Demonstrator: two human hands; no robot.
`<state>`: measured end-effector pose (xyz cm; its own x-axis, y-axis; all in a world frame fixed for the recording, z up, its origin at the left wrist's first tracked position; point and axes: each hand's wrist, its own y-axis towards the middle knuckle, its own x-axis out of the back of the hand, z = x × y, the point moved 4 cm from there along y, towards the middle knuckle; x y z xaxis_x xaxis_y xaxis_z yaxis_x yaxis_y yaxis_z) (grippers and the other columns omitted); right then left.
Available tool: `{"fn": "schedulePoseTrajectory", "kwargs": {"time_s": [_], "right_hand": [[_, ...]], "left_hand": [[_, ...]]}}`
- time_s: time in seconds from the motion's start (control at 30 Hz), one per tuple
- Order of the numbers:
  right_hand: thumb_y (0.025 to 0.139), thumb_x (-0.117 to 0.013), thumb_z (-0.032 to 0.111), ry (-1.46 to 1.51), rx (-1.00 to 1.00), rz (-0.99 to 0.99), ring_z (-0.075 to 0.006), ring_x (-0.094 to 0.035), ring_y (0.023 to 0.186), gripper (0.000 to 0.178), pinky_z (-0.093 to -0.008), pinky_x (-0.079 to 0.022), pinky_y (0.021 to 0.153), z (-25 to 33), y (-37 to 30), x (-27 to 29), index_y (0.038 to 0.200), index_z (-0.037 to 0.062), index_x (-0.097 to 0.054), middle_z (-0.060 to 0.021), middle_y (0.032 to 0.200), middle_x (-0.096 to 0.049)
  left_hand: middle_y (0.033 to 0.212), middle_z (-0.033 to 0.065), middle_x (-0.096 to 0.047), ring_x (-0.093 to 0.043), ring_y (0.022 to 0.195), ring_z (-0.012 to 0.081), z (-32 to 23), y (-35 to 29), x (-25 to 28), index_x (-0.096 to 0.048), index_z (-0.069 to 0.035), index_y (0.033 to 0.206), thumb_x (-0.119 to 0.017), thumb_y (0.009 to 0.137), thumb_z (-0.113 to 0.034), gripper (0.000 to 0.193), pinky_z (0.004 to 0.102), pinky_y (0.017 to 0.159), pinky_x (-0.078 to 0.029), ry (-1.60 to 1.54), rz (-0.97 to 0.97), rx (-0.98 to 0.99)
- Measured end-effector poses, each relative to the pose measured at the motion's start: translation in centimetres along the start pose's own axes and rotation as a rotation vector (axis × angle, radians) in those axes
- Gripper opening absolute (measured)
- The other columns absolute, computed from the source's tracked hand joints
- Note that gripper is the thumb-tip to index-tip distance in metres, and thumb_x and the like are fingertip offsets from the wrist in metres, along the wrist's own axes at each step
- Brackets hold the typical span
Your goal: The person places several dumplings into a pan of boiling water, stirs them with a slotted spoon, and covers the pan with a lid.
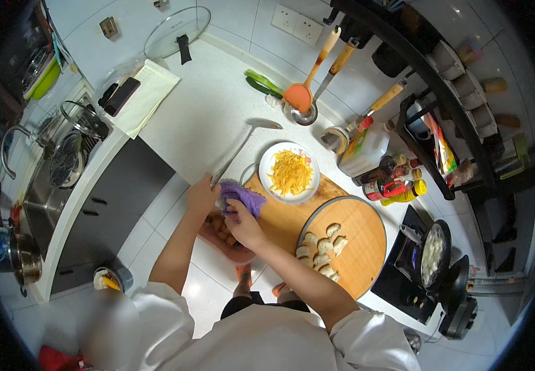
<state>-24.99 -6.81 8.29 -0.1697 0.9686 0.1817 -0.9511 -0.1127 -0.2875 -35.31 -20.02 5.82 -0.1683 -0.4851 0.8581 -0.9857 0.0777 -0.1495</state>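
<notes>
A purple cloth [255, 201] is bunched at the worktop's [181, 136] front edge, grasped in the right hand's [243, 224] grip. Just beside it, the left hand's [199, 198] grip is closed around the handle of a long metal utensil [233, 154], which slants away over the worktop. To the right, a white plate [264, 168] of yellow strips [291, 173] sits near a round board [360, 247] bearing dumplings [324, 245]. Farther right, a pan [444, 231] rests on the black stove [397, 281].
</notes>
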Motion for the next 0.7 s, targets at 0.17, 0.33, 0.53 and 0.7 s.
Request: {"fn": "schedulePoseTrajectory", "kwargs": {"time_s": [0.17, 0.33, 0.53, 0.7], "right_hand": [[0.095, -0.057, 0.020, 0.145, 0.036, -0.116, -0.0209, -0.059, 0.101, 0.049, -0.0325, -0.048, 0.089, 2.0, -2.1, -0.1, 0.136, -0.0003, -0.041, -0.0164, 0.120, -0.056], [0.097, -0.057, 0.020, 0.539, -0.064, 0.020, -0.0141, -0.056, 0.103, 0.040, -0.0276, -0.044, 0.092, 2.8, -6.0, 4.1, 0.130, 0.0006, -0.048, -0.0067, 0.118, -0.058], [0.096, -0.053, 0.018, 0.489, -0.014, -0.240, -0.0084, -0.054, 0.088, 0.026, -0.0222, -0.045, 0.075, 5.6, -16.0, 12.8, 0.118, 0.0044, -0.054, -0.0026, 0.097, -0.059], [0.098, -0.046, 0.017, 0.261, -0.001, -0.692, -0.0113, -0.061, 0.082, 0.024, -0.0237, -0.050, 0.065, 4.2, -27.0, 21.4, 0.116, 0.0020, -0.053, -0.0079, 0.098, -0.061]], "left_hand": [[0.068, 0.0110, -0.061, -0.061, 0.064, 0.0294, 1.5, -5.8, -1.3, -0.058, -0.001, 0.084, -0.064, 0.083, -0.024, 0.024, 0.0417, 0.061, -0.048, -0.683, -0.176, -0.032], [0.057, -0.0022, -0.043, -0.043, 0.050, 0.0111, -7.9, -13.9, -0.7, -0.053, -0.007, 0.074, -0.054, 0.089, -0.018, 0.019, 0.0260, 0.052, -0.036, -1.559, 0.682, 0.239], [0.064, -0.0026, -0.049, -0.043, 0.046, 0.0086, -18.5, -19.3, -4.8, -0.052, -0.009, 0.095, -0.049, 0.097, -0.030, 0.022, 0.0245, 0.048, -0.038, -1.756, 1.584, -0.222], [0.101, 0.0020, -0.058, -0.056, 0.094, 0.0108, -28.5, -22.7, -6.2, -0.053, -0.004, 0.120, -0.053, 0.097, -0.019, 0.027, 0.0253, 0.081, -0.046, -1.097, 1.214, -0.309]]}}
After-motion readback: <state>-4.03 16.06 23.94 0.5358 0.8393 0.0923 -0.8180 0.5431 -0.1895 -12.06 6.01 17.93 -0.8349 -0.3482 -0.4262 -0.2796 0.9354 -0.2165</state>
